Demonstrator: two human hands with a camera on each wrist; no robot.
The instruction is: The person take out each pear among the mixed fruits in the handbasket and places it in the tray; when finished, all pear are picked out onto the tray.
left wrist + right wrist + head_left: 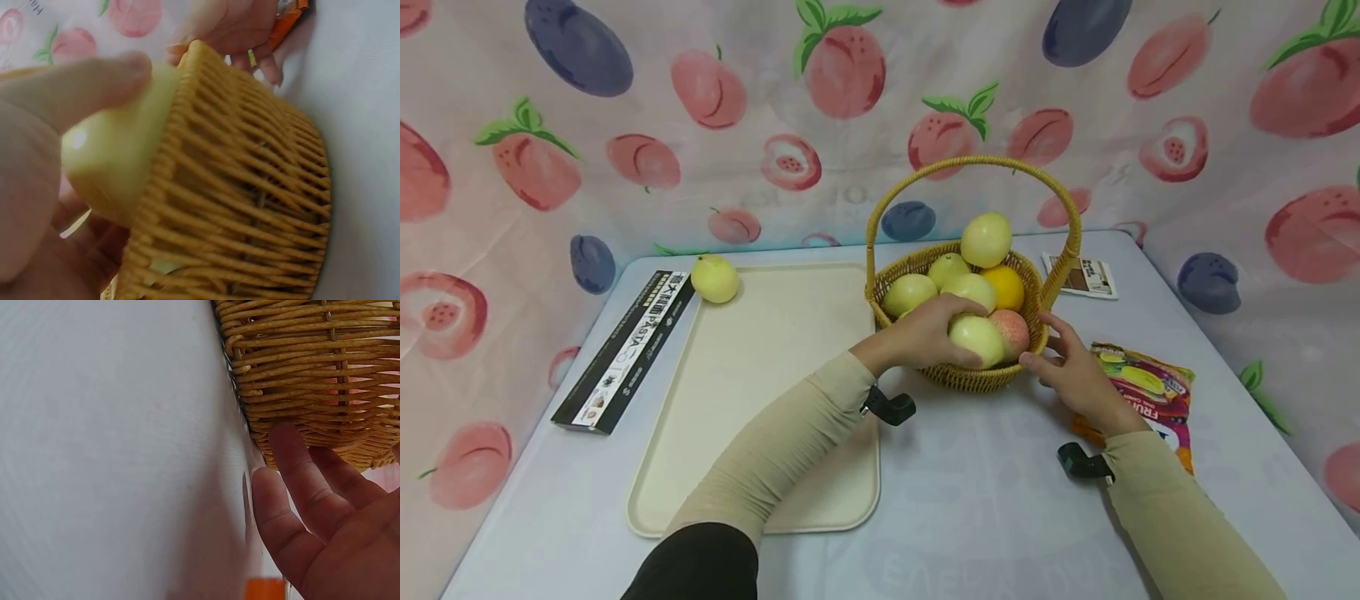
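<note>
Left fingers [966, 359] grip pale fruit [981, 338], parted right fingers [304, 482] touching upright basket [973, 382], handle [973, 160] crosswise.

From above, the head view faces forward and down; 2 close wrist views share the basket [973, 382].

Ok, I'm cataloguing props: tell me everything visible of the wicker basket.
The wicker basket is golden-brown, with open-woven sides and a tall arched handle. It stands upright on the white table, right of the tray, piled with green, orange and pinkish-red fruit. The right hand touches its side; the left hand grips a pale green fruit at its near rim.
</note>
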